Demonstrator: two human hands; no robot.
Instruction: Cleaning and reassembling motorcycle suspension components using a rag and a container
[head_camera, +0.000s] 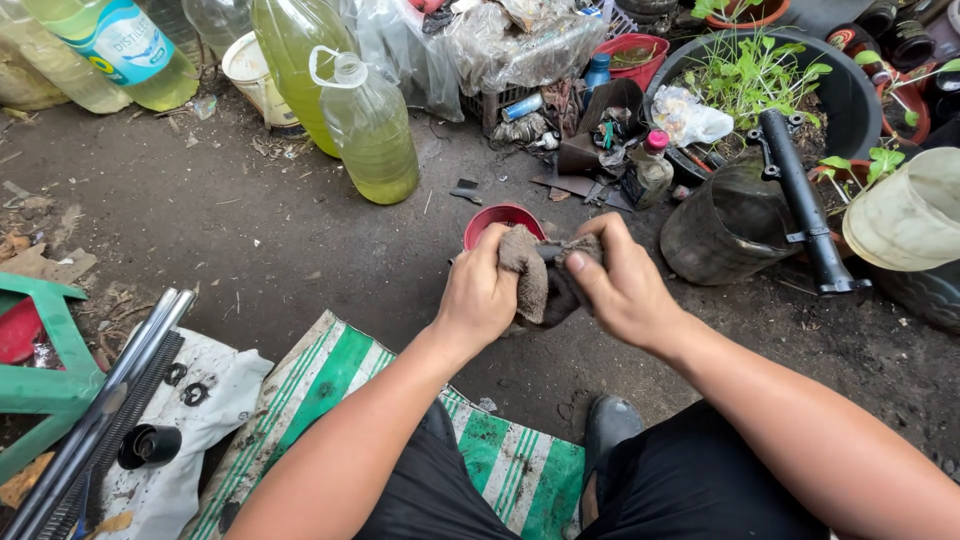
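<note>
Both hands work together on a dirty brown rag (527, 272), just above a small red bowl (503, 222) that stands on the dark ground (300, 230). The left hand (478, 297) closes its fingers around the left part of the rag. The right hand (622, 287) pinches the other end, with the thumb on top, and something dark seems to be wrapped inside the cloth; I cannot tell what it is.

As a judgement, the wiping is in the middle: the rag is already very soiled, and other parts wait apart. Two long shiny metal tubes (100, 400) lie on a white cloth (215, 395) at the lower left, together with a small black cap (148, 446) and some dark rings (185, 385). A black fork leg (805, 200) leans on a dark pot (725, 225) to the right.

For moving, there is open ground to the left of the bowl, up to a large bottle of yellow liquid (372, 130). To the right the room is narrow, because the dark pot and the fork leg are near the right hand. Below the arms lies a green and white striped sack (340, 375), and a black shoe (610, 425) stands beside it.
</note>
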